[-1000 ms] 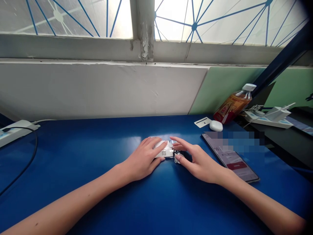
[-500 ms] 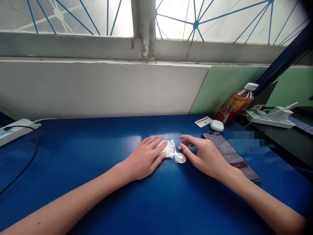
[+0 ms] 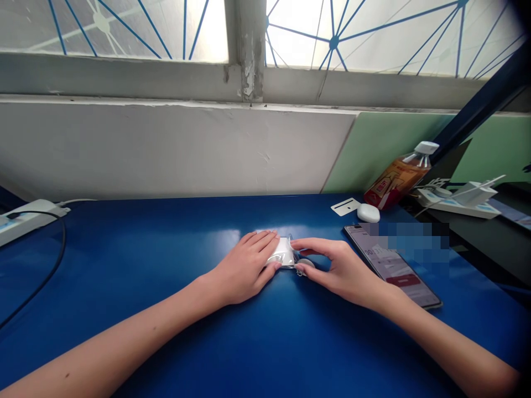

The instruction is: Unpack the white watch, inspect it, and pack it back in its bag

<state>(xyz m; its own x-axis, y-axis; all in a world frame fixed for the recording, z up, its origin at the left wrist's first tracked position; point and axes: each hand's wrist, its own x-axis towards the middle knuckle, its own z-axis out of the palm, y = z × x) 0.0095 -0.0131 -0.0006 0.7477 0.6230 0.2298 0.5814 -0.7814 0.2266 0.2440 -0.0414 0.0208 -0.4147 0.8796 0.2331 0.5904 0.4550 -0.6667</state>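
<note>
My left hand (image 3: 255,265) lies flat with fingers stretched over a small clear plastic packet (image 3: 285,253) with something white inside, covering its left part. Over the packet's right end reaches my right hand (image 3: 338,270), index finger and thumb apart. The index fingertip is at the packet's upper right edge, the thumb tip near its lower right corner. Partly hidden beneath the right hand is a white round disc (image 3: 306,263) with a small metal piece at its edge. Whether the right fingertips touch the packet or just hover, I cannot tell.
A phone (image 3: 394,265) lies right of my right hand. Behind it are a white earbud case (image 3: 368,213), a white card (image 3: 345,207) and a tilted drink bottle (image 3: 398,177). Power strips stand at the left (image 3: 33,218) and right (image 3: 460,202), with a black cable (image 3: 62,249) at left.
My right hand has moved left, its index finger and thumb now at the packet's right end and over the disc. My left hand stays nearly where it was, fingers slightly closer together.
</note>
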